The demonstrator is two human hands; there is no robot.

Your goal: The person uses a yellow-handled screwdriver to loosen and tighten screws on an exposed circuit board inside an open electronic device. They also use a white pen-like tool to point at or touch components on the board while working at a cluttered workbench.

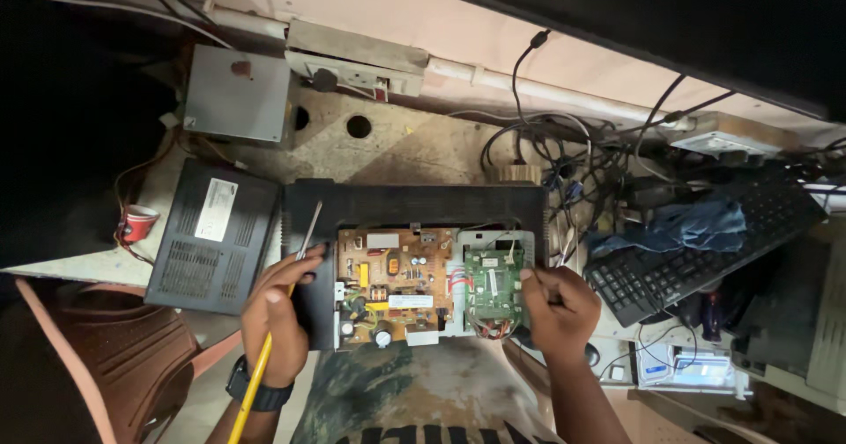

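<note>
- Left hand (278, 316): we see it closed round a screwdriver (280, 321) w/ yellow handle; the metal shaft runs up and far-left past the fingers, tip over the black frame.
- Right hand (557, 307): fingers curled in, pinching the right edge of the green circuit board (492, 285); whether it grips the board itself or a small part at its edge we cannot tell.
- Opened device (414, 206): black housing lying flat at centre of the workbench (397, 149), near edge toward the person's lap.
- Brown circuit board (395, 285): sits left of the green board, inside the housing; carries capacitors, a yellow component, a coil.
- Wire bundle (456, 281): red and white leads bridge the two boards.
- Left of the housing: black vented cover (211, 237) w/ white label; farther left a red cup (138, 224).
- Right side: keyboard (696, 250) w/ blue cloth (683, 224) draped on it, tangled cables (564, 149) beyond.
- Risk, in our judgement: the bare shaft lies close to exposed components, so a slip could bridge contacts or scratch tracks.
- Risk: pulling the green board could strain the short leads at their connectors.
- Risk: the housing overhangs the lap, so it may tip if pressed unevenly.
</note>
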